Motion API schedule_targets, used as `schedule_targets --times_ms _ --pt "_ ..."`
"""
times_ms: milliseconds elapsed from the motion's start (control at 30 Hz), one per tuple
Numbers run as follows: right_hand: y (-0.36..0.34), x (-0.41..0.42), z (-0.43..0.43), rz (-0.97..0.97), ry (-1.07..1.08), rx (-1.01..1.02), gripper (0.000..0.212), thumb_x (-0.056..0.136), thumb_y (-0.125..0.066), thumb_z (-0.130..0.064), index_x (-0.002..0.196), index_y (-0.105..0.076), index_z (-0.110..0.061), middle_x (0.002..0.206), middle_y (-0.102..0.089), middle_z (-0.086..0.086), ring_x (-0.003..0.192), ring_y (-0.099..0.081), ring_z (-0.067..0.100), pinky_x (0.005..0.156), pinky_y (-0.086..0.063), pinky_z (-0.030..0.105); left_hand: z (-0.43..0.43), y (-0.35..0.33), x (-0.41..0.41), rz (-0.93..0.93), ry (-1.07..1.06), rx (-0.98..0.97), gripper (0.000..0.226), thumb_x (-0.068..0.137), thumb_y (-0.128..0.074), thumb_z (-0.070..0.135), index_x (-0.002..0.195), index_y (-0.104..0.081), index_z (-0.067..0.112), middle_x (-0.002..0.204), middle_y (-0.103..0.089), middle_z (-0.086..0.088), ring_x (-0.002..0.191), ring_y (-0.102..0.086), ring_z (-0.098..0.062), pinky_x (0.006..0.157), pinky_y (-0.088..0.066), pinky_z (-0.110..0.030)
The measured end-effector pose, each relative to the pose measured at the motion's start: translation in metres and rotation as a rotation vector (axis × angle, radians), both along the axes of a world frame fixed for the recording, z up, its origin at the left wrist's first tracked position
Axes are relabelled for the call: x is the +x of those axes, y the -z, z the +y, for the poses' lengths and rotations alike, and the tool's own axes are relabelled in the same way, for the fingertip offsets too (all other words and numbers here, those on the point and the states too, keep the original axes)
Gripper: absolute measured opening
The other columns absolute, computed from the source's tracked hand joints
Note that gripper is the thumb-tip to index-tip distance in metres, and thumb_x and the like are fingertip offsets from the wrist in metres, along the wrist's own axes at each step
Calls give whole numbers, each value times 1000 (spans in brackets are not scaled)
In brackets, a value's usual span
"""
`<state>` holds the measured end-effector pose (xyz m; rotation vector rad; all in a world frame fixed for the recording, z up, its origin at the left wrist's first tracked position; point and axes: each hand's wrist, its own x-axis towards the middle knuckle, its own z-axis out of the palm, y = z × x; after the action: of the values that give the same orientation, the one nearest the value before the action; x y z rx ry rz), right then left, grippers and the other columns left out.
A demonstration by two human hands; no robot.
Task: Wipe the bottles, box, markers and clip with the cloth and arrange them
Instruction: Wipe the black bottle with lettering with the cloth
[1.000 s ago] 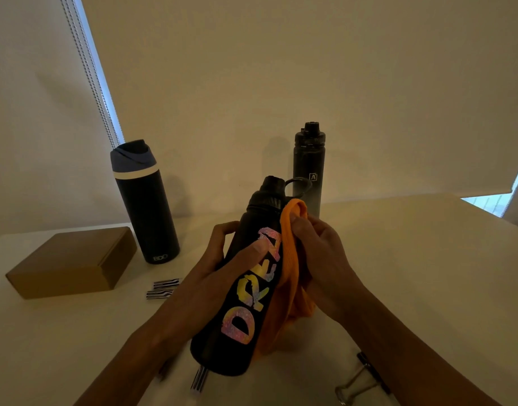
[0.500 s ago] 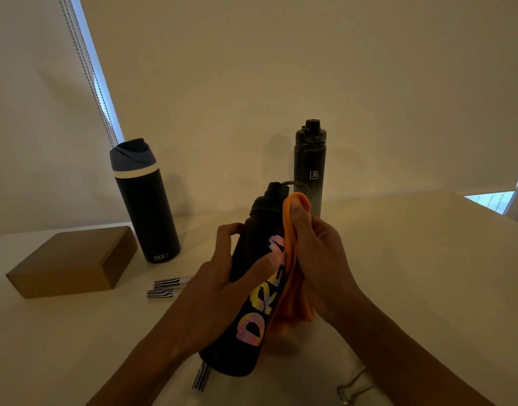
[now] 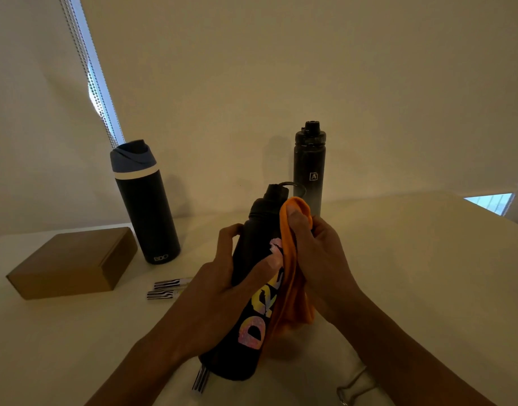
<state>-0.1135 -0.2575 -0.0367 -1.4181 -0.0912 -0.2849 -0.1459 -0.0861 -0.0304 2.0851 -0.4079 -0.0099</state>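
Closest to me, at the bottom edge, the wire handles of the clip [image 3: 354, 382] show beside the right forearm, and 1 striped marker [image 3: 200, 382] pokes out from under the base of the lettered bottle [image 3: 246, 259]. I cannot tell whether that base touches the table [image 3: 413, 259].

Both forearms reach forward over the pale surface. The left hand [image 3: 222, 291] wraps around the bottle's dark body, fingers curled behind it and the thumb lying across the coloured lettering. The bottle leans with its cap away from me. The right hand [image 3: 319, 259] grips the bunched orange cloth [image 3: 293, 291], its thumb pressing the fabric against the bottle's right side near the shoulder; the rest of the cloth hangs down along the bottle.

Further out on the left lie 2 more striped markers [image 3: 170, 288], side by side, near the brown cardboard box [image 3: 73, 262]. Just beyond them stands the blue-lidded bottle [image 3: 146, 206], upright. Behind the hands stands the tall black bottle [image 3: 309, 168], also upright. A plain wall backs the table, with a blind [image 3: 87, 68] at the left and a strip of window [image 3: 486, 200] at the right.
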Motion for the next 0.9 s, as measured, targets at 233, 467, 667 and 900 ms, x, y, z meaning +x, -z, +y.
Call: schedule_targets --times_ms 233,467,667,900 --pt "1 3 -3 39 -73 40 71 70 -66 -71 111 -66 -12 94 -75 8 85 -74 27 80 -60 41 3 -1 1 -31 -20 4 64 86 -39 82 141 -22 53 103 -74 12 87 -74 -4 78 -63 -32" --pt "2 0 -10 -4 -235 44 53 71 -65 -52 117 -62 -26 102 -75 -5 94 -73 15 73 -59 27 7 -6 -3 9 -106 -143 57 78 -37 91 120 -54 56 97 -68 38 94 -63 17 93 -51 -24" --pt "6 1 3 23 -38 33 82 57 -67 -77 118 -61 -22 103 -74 3 88 -74 18 76 -61 32 -2 -10 -5 4 -74 172 83 77 -20 92 146 -28 45 101 -68 18 91 -71 -6 89 -60 -36" --pt "4 3 1 97 -60 40 91 55 -68 -82 120 -60 -19 106 -73 7 90 -74 22 81 -61 39 3 -2 0 -20 -61 131 68 83 -23 91 141 -28 54 103 -69 21 92 -71 -4 89 -61 -35"
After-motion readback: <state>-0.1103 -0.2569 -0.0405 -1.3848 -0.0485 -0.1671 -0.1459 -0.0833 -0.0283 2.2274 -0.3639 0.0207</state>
